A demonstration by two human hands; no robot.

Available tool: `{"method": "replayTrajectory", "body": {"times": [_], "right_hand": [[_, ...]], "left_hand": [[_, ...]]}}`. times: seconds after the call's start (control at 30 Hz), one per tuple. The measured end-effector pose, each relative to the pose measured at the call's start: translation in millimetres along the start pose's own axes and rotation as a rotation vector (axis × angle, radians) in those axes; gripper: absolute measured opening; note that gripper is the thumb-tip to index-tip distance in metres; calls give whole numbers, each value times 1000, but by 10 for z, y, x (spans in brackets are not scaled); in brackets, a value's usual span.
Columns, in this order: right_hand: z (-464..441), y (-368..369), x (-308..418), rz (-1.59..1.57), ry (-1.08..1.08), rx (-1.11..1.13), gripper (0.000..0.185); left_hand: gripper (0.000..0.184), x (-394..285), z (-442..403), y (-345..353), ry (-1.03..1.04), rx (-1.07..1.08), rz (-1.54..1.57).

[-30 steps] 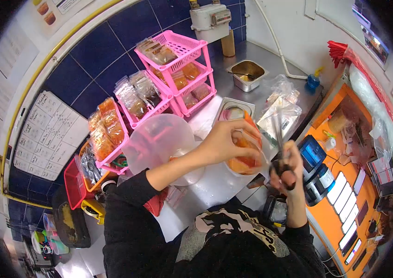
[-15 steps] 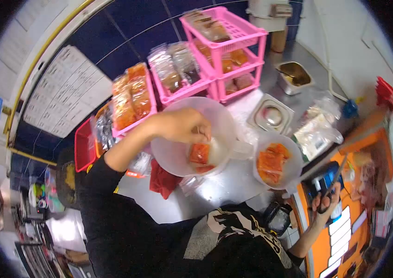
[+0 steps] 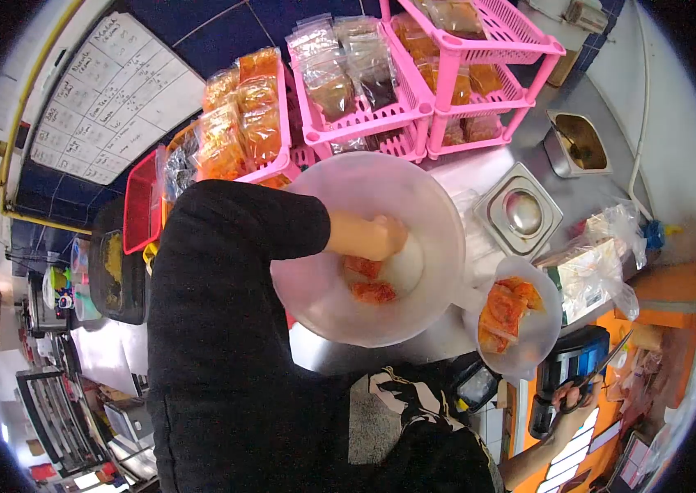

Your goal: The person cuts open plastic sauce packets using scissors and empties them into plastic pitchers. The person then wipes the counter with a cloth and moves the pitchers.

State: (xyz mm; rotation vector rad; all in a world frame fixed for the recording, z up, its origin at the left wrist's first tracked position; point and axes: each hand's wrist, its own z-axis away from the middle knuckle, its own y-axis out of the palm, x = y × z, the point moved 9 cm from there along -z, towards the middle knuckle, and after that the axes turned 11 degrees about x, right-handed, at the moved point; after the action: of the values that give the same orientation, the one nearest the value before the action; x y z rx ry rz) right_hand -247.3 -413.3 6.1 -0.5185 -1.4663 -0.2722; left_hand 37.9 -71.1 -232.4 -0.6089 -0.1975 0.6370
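My left hand (image 3: 382, 237) reaches down inside a large translucent bowl (image 3: 307, 287); its fingertips are hidden, so its grip cannot be made out. Below it, on the bowl's bottom, lie orange-red sachets (image 3: 374, 292). At the lower right my right hand (image 3: 575, 398) is closed round the handles of dark scissors (image 3: 602, 366), whose blades point up and to the right. Between the hands, a smaller translucent tub (image 3: 546, 329) holds several orange-red sachets (image 3: 505, 312).
Pink baskets (image 3: 438, 107) of filled sachets stand behind the bowl. A steel container with a lid (image 3: 520, 212) and an open steel container (image 3: 578, 144) sit at the right, near plastic-wrapped packs (image 3: 590, 275). A red basket (image 3: 142, 205) is at the left.
My left hand has moved from the smaller tub to the large bowl and deeper into it. My right hand has moved away to the lower right with the scissors. The view has shifted.
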Motion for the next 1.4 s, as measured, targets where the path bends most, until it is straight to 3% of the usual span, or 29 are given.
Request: {"method": "replayTrajectory", "body": {"times": [0.07,0.13,0.2,0.27,0.4,0.43,0.47,0.5,0.57,0.6,0.67,0.73,0.77,0.83,0.87,0.93,0.97,1.03,1.07,1.1,1.13,1.2,1.27,1.4], "right_hand": [[3,-148,-151,5,41,-23,60],[3,-195,-292,-68,45,89,53],[7,-119,-175,-64,30,13,49],[-27,-9,-127,-76,-14,154,42],[-22,-12,-89,-48,46,20,41],[-62,-18,-104,-114,83,16,54],[-93,23,-50,-118,82,17,54],[-126,115,113,-127,10,28,54],[-122,209,319,-103,-86,46,55],[-159,235,353,-102,-95,38,55],[-179,464,523,-175,-240,267,42],[-182,434,268,-368,64,121,34],[-207,632,412,-352,77,171,31],[-283,863,438,-363,143,275,23],[-318,941,373,-390,197,331,18],[-346,1372,842,24,-130,672,26],[-304,1558,1067,181,-332,783,38],[-222,1921,1471,345,-585,913,40],[-246,2082,1374,223,-353,1036,38],[-245,2204,1255,98,-116,1145,37],[-297,2240,1279,109,-134,1141,37],[-325,2356,1216,221,-110,1254,34],[-396,2452,1241,233,-163,1295,29],[-487,2664,1233,245,-159,1360,36]], "left_hand": [[29,119,33,4,-64,-58,69],[30,223,90,-28,-111,-115,123],[30,327,53,24,-144,-163,188],[31,401,23,41,-123,-183,214],[34,440,-80,195,135,-82,196],[35,452,-64,205,169,-66,192],[35,460,-41,212,203,-51,189],[32,417,41,225,264,40,-24],[31,286,437,13,327,128,-249],[32,70,845,-320,443,48,-257],[34,-266,1501,-755,568,-33,-256],[40,-142,1791,-838,313,235,37],[40,-148,1952,-851,310,229,27],[37,-117,2300,-1075,392,-32,402],[37,-116,2438,-1085,392,-40,390],[41,-41,2720,-1221,370,-183,515],[41,-62,2860,-1236,371,-196,502],[49,80,3127,-1313,283,-370,726],[49,89,3176,-1270,286,-386,718],[51,144,3232,-1268,380,-462,937],[53,214,3294,-1278,479,-535,1155],[56,281,3358,-1284,486,-591,1152],[54,294,3369,-1286,658,-580,1336],[50,154,3480,-1380,727,-502,1479]]}}
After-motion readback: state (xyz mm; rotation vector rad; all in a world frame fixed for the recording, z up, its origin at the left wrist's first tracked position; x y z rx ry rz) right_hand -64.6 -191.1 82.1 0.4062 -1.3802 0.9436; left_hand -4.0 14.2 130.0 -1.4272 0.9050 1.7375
